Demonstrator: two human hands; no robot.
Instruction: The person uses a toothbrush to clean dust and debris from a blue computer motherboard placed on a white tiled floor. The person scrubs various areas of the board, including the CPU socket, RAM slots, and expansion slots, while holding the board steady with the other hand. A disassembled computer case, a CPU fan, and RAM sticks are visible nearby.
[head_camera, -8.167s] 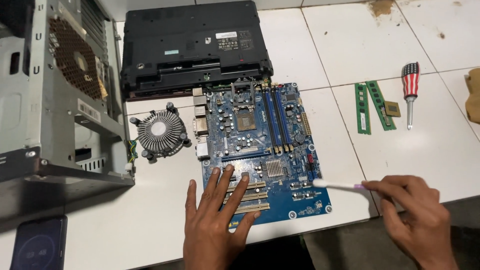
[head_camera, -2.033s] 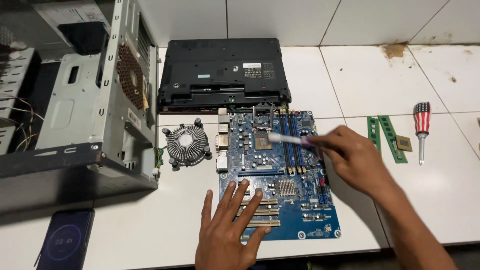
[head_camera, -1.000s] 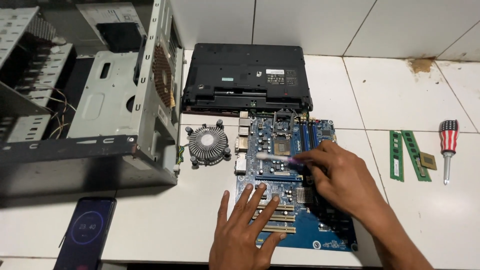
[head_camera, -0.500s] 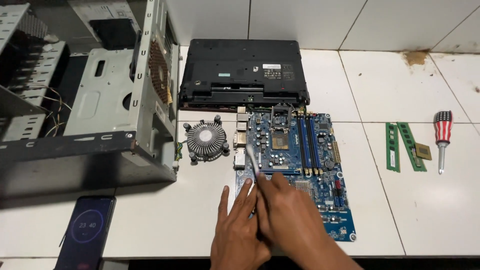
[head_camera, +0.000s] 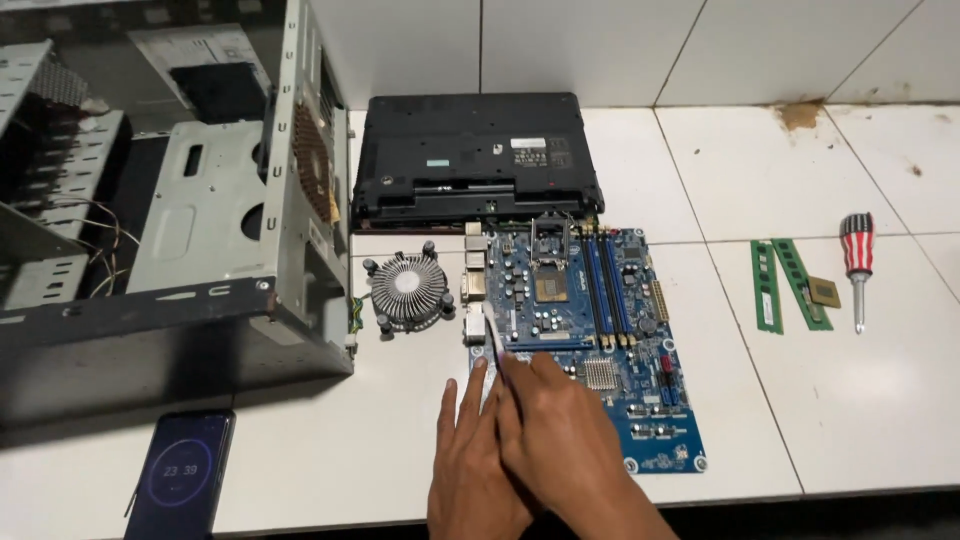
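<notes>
— Nearest the lens: left hand (head_camera: 478, 462) flat and open, fingers spread on the near left corner of the blue rectangular motherboard (head_camera: 585, 340). Right hand (head_camera: 565, 445) overlapping it, closed round a thin pale brush-like stick (head_camera: 497, 352), tip aimed at the board's left edge.

— Changed from a second ago? Then working further right and farther up the board.

— Yes, pulled back toward the near left corner, now beside the left hand; looks like attention shifted to the slots there. Dark phone (head_camera: 182, 474) with lit screen at near left of the white tiled desk (head_camera: 880, 400).

— Farther out?

— Round finned metal cooler fan (head_camera: 407, 291) left of the board, open grey computer case (head_camera: 200, 240) beyond. Right: two green memory sticks (head_camera: 782, 284), small square chip (head_camera: 824, 291), striped-handled screwdriver (head_camera: 857, 262). Farthest: black upturned laptop (head_camera: 475, 155).
</notes>
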